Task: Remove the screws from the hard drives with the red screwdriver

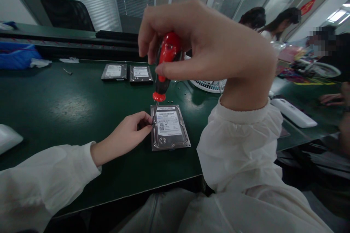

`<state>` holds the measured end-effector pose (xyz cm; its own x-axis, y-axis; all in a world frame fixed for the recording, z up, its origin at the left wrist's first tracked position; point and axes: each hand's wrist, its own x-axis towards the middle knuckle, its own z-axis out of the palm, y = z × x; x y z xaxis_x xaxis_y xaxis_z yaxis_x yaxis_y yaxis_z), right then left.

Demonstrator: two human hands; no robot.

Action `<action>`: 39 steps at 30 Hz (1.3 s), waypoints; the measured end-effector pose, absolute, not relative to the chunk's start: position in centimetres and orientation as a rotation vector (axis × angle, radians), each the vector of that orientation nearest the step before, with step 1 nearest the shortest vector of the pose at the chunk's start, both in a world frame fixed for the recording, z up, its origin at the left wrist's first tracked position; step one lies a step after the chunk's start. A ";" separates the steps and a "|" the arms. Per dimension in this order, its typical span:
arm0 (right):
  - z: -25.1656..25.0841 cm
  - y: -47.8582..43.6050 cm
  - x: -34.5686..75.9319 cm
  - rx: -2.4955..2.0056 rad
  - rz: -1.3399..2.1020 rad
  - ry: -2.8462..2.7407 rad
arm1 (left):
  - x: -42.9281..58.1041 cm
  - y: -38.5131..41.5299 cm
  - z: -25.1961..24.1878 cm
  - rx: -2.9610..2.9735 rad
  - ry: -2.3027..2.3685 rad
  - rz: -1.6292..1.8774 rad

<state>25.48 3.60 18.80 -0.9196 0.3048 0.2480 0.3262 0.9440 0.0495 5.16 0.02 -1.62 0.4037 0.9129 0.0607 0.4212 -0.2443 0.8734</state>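
Observation:
A hard drive (175, 139) lies label up on the green table in front of me. My right hand (191, 40) is wrapped round the red and black handle of a screwdriver (170, 49), held nearly upright. Its tip comes down at the drive's left edge. There my left hand (131, 131) has thumb and forefinger pinched together beside the tip; whatever sits between them is too small to make out. Several tiny screws (170, 101) lie just behind the drive.
Two more hard drives (114, 71) (140, 74) lie farther back. Behind my right hand is a white round fan grille (209, 86). A white power-strip-like object (294, 112) lies on the right, a blue bin (18, 55) at far left. Other people sit at the right.

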 end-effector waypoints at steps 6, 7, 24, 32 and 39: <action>18.7 3.8 25.5 -0.333 -0.060 -2.873 | 5.3 -0.1 -1.3 1.837 1.160 0.749; 18.8 3.8 25.6 -0.290 -0.059 -2.883 | 5.4 -0.1 -1.3 1.838 1.163 0.750; 18.6 3.9 25.6 -0.438 -0.178 -2.822 | 5.2 -0.1 -1.4 1.842 1.170 0.745; 18.9 3.8 25.4 -0.440 -0.095 -2.847 | 5.3 -0.1 -1.4 1.841 1.170 0.751; 18.8 3.9 25.9 -0.351 -0.129 -2.881 | 5.3 -0.1 -1.4 1.841 1.157 0.761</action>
